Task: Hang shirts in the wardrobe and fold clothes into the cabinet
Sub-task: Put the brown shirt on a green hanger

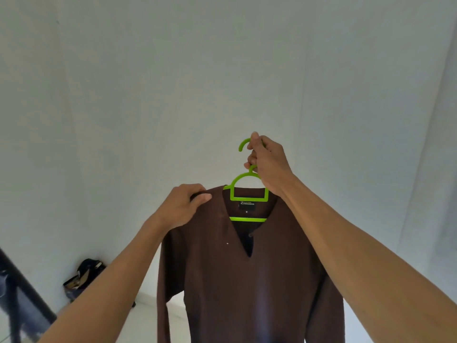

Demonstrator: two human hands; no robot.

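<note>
A dark brown long-sleeved V-neck shirt hangs on a bright green plastic hanger, held up in front of a white wall. My right hand grips the hanger's neck just below the hook, whose curved tip sticks out to the left. My left hand pinches the shirt's left shoulder at the hanger's end, thumb on the front of the fabric. The hanger's arms are hidden inside the shirt. A black label shows inside the collar.
A plain white wall fills the view ahead. A dark bag sits on the floor at the lower left against the wall. A dark slanted rail or frame crosses the bottom left corner.
</note>
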